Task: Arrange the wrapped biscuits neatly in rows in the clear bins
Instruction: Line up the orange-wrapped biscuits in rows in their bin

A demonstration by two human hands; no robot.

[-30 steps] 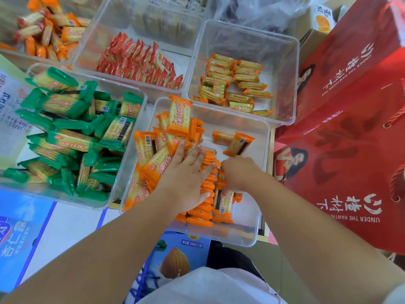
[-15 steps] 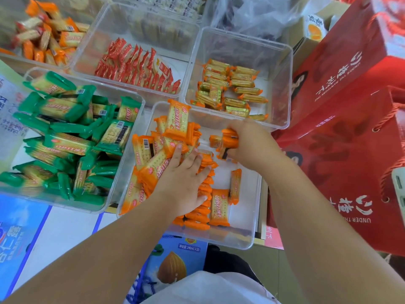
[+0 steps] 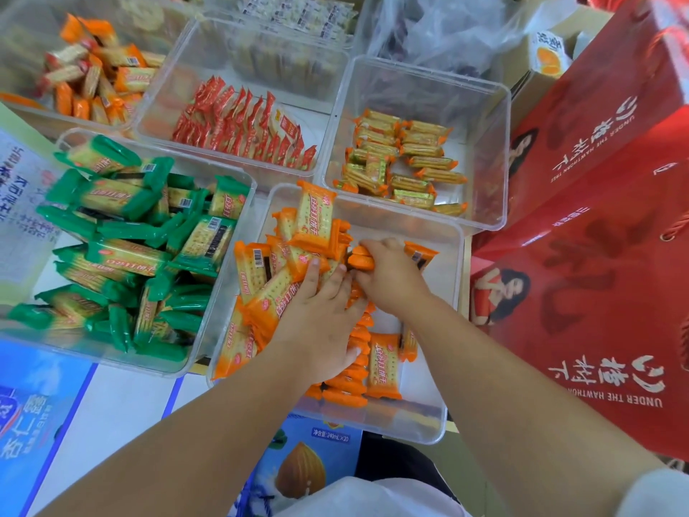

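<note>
A clear bin (image 3: 453, 330) in front of me holds orange-wrapped biscuits. A loose heap (image 3: 298, 248) fills its left side, and a row of packs standing on edge (image 3: 354, 367) runs down the middle. My left hand (image 3: 320, 322) lies flat with straight fingers on the heap and the row's top. My right hand (image 3: 391, 278) grips orange packs (image 3: 361, 260) and holds them at the far end of the row. One flat pack (image 3: 384, 363) leans against the row's right side.
A bin of green-wrapped biscuits (image 3: 123, 248) stands to the left. Behind are bins of red packs (image 3: 242, 125), small yellow-orange packs (image 3: 402, 158) and more orange packs (image 3: 97, 76). Red gift bags (image 3: 596, 218) crowd the right side. Blue cartons (image 3: 305, 464) lie underneath.
My right hand went from the row to the bin's far right corner, picked up the loose orange packs there, and has brought them back to the row's far end. My left hand stayed put.
</note>
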